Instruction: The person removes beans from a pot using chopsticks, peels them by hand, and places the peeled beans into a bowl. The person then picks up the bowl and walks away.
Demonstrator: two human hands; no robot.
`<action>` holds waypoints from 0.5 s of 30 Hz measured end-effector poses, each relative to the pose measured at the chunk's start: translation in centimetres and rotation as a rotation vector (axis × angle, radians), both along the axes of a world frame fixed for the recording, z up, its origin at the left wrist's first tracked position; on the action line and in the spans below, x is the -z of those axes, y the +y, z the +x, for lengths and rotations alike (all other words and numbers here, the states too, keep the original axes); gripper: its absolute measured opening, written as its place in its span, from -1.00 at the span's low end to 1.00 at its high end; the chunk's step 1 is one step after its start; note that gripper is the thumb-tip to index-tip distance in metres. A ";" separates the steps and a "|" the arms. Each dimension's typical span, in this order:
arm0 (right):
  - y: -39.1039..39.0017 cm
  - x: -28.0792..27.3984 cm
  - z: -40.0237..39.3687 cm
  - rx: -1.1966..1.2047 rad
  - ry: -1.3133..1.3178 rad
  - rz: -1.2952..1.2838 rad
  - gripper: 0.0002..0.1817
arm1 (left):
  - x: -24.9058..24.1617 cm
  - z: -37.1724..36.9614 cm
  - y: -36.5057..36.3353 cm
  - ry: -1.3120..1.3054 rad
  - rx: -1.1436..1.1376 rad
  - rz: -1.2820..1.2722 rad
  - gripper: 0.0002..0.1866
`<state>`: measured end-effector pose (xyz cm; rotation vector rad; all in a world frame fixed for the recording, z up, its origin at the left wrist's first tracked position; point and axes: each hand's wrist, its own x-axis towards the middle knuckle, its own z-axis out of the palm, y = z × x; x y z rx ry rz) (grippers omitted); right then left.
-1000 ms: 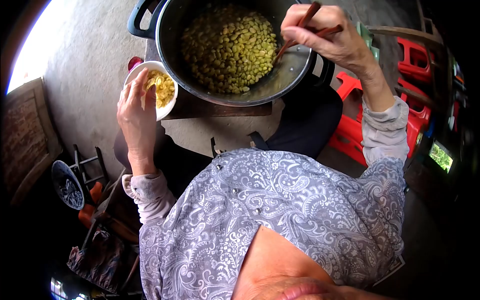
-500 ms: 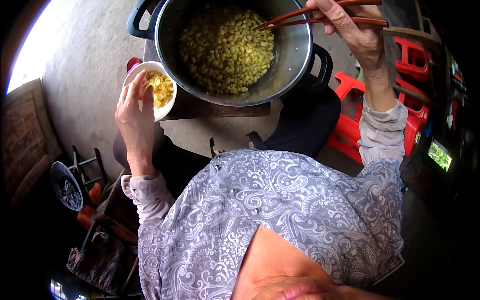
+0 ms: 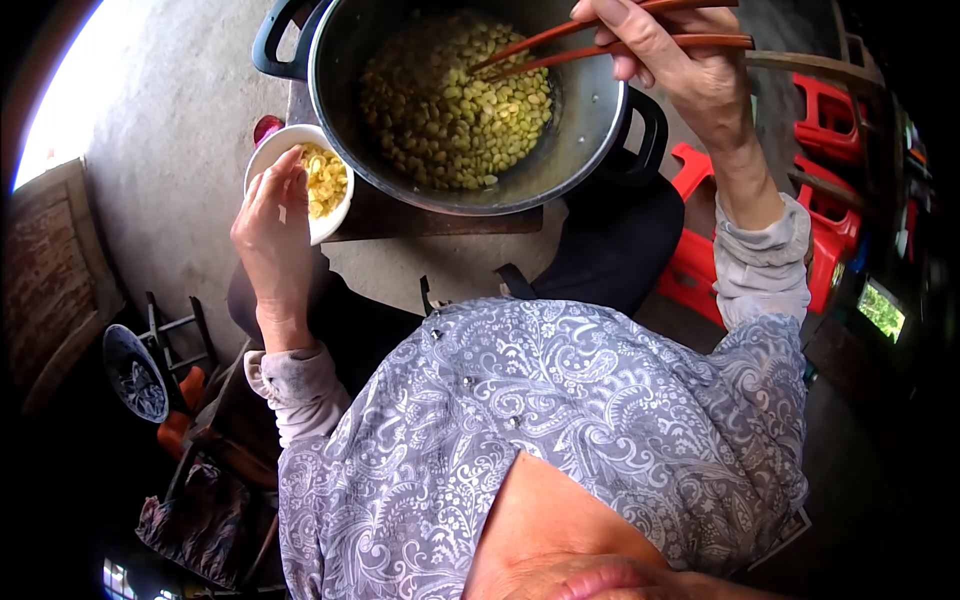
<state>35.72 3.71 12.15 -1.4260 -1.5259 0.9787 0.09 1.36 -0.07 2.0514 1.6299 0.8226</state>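
In the head view my right hand [image 3: 685,70] grips a pair of reddish-brown chopsticks [image 3: 640,45]. Their tips reach into a large two-handled metal pot [image 3: 585,165] and are among the yellow-green beans [image 3: 450,135] there. My left hand [image 3: 275,225] is at the near left side of a white bowl [image 3: 338,212]. Its fingertips are drawn together over the bowl, and whatever is between them is too small to make out. Pale yellow pieces that look like bean skins [image 3: 325,182] lie in the bowl.
The pot and bowl are at a low wooden bench [image 3: 440,222] just beyond my knees. Red plastic stools [image 3: 695,265] stand to the right. At the left are a dark basin [image 3: 137,375] and a wooden panel [image 3: 60,270].
The chopsticks and my right hand have shifted left, with the tips nearer the middle of the beans. My left fingers have drawn in closer together above the bowl.
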 end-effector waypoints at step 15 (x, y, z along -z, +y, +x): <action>-1.0 3.9 -1.6 -0.398 -0.298 0.189 -0.83 | -0.5 -0.1 -0.3 -0.030 -0.032 -0.047 -0.75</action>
